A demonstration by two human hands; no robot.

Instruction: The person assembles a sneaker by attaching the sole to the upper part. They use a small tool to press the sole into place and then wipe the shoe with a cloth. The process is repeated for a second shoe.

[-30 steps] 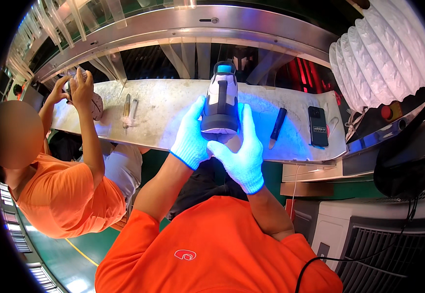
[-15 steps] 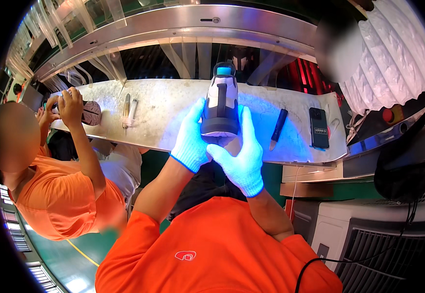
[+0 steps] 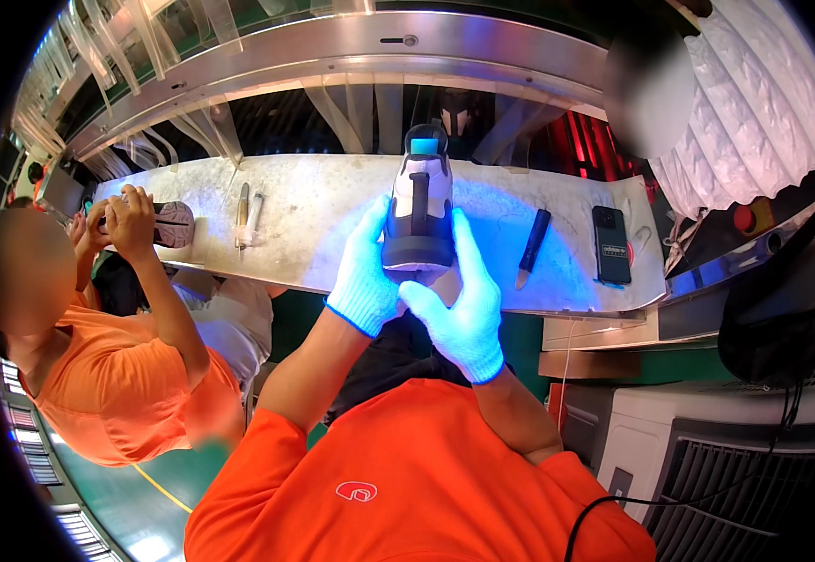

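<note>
Between my two gloved hands is a white and black shoe (image 3: pixel 418 215), its heel toward me and a blue patch at its collar. My left hand (image 3: pixel 364 276) wraps the shoe's left side. Against its right side lie the fingers of my right hand (image 3: pixel 464 300), with the thumb at the lower heel edge. Both gloves are white and glow blue under the light. On the bench (image 3: pixel 309 201) to the right lies a dark-handled blade tool (image 3: pixel 535 245). Farther right rests a black phone (image 3: pixel 611 245).
At the left, a person in an orange shirt (image 3: pixel 112 384) holds a shoe (image 3: pixel 174 224) sole outward. Two slim tools (image 3: pixel 248 215) lie on the bench between us. Behind it runs a metal rail (image 3: pixel 332 51) with hanging clear strips. A ribbed white duct (image 3: pixel 754 103) is at far right.
The shoe has shifted slightly to the left in my hands, and my right hand has moved slightly with it. The neighbour's hands and shoe have moved a little.
</note>
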